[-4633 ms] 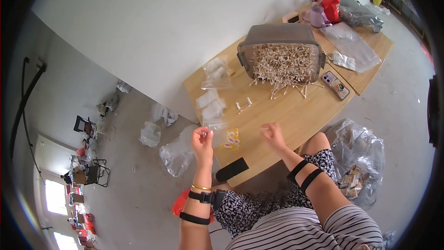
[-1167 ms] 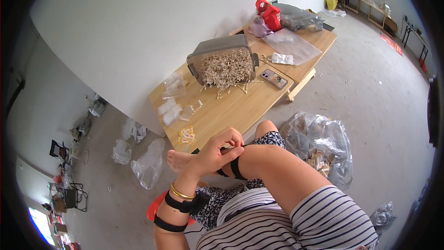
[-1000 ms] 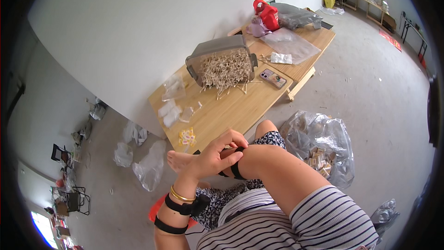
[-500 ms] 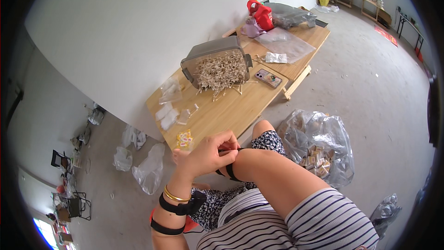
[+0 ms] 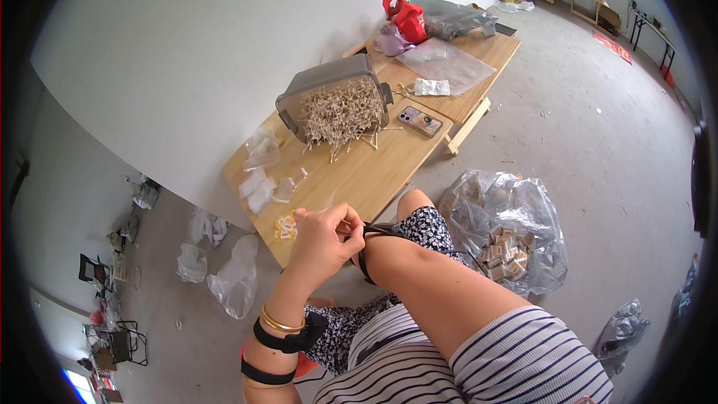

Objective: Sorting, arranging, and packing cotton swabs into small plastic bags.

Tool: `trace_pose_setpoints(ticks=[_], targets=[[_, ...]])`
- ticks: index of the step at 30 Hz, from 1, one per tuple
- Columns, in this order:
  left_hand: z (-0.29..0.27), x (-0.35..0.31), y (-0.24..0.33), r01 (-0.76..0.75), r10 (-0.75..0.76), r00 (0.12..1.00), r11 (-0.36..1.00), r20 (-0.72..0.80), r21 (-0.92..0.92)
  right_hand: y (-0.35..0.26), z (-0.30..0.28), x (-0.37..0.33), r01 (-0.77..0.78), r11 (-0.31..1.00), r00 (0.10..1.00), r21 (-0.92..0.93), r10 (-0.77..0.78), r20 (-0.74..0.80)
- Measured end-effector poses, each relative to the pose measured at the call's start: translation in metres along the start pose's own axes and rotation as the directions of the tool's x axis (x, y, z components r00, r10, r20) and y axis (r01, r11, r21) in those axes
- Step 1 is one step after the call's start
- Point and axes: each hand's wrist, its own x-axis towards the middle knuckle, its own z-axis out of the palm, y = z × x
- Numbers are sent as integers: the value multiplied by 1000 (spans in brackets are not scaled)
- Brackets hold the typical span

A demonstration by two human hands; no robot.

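I see a low, pale wooden worktop (image 5: 374,172) running from near left to far right. On it lie small clear plastic bags (image 5: 262,179) at the near left, a tipped grey tub spilling pale sticks (image 5: 336,101) mid-worktop, a phone (image 5: 420,120) beside it, and a red bag (image 5: 407,19) at the far end.

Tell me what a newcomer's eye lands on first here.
The left hand pinches the black strap on the right forearm, close to the camera. Behind it, on the low wooden table, a grey bin lies tipped, spilling pale sticks. A clear bag of small packets sits on the floor to the right.
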Motion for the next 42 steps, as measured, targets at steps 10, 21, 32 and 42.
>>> trace_pose_setpoints(ticks=[10,21,32,42], targets=[[-10,0,22,-71,71,997,997,-13,42,3,4,3,126,945,986,301,-84,-147],[-54,-1,24,-49,-43,966,939,-255,-341,11,12,4,291,778,939,557,-121,-322],[-2,-11,4,-106,89,993,968,84,227,9,-11,20,357,653,883,668,-2,-470],[2,-8,24,-69,53,975,995,216,70,23,-61,46,393,599,780,698,186,-598]])
